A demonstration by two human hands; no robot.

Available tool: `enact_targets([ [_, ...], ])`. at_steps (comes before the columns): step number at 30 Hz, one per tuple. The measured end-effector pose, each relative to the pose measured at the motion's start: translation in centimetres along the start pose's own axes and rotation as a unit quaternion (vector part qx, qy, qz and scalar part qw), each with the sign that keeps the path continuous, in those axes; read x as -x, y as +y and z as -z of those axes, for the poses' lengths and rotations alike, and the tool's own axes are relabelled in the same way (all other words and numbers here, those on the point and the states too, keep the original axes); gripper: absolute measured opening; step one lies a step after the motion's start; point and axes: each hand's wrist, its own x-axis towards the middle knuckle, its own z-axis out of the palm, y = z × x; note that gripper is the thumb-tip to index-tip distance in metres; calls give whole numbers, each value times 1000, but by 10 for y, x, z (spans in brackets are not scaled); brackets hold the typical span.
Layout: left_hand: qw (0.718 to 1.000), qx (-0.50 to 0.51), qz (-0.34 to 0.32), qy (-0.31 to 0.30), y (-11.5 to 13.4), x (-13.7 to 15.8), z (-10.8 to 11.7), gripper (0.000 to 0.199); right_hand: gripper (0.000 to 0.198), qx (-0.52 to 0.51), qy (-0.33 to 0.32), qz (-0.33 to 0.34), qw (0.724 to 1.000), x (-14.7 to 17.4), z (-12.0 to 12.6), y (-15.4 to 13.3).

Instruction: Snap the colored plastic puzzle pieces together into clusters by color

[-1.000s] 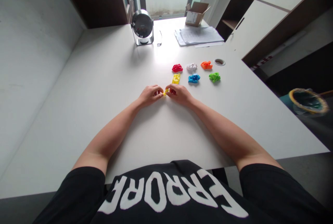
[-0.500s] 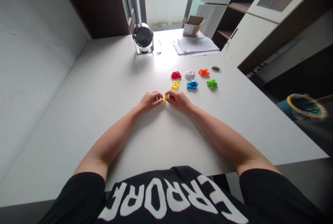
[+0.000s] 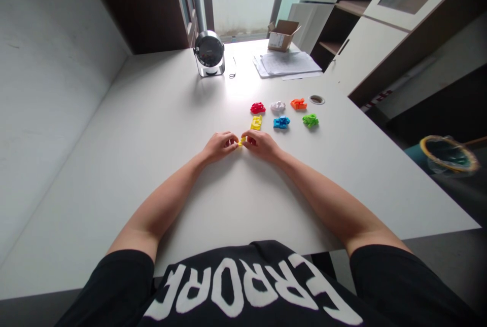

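A small yellow plastic piece (image 3: 241, 143) is pinched between the fingertips of both hands, just above or on the white table. My left hand (image 3: 220, 146) grips its left side; my right hand (image 3: 262, 144) grips the other side. Fingers hide much of the piece, so its exact shape cannot be made out. Just beyond my right hand lies a larger yellow plastic piece (image 3: 256, 123). Around it are small piles of plastic pieces: red (image 3: 257, 108), white (image 3: 278, 107), orange (image 3: 299, 104), blue (image 3: 281, 122) and green (image 3: 311, 120).
On the white table (image 3: 152, 114) stand a round black-and-silver device (image 3: 209, 53), a stack of papers (image 3: 291, 64) and an open cardboard box (image 3: 282, 36). A cable hole (image 3: 316, 100) lies behind the green pile. A bin (image 3: 449, 154) stands beyond the right edge.
Both hands keep their pinch on the small yellow piece, almost in the same place. The view has shifted very slightly.
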Motion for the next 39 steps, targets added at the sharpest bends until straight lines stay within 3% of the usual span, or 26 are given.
enact_targets([
  [39,1000,-2,2,4,4,1,2,18,20,-5,-6,2,1000,1,3,-5],
])
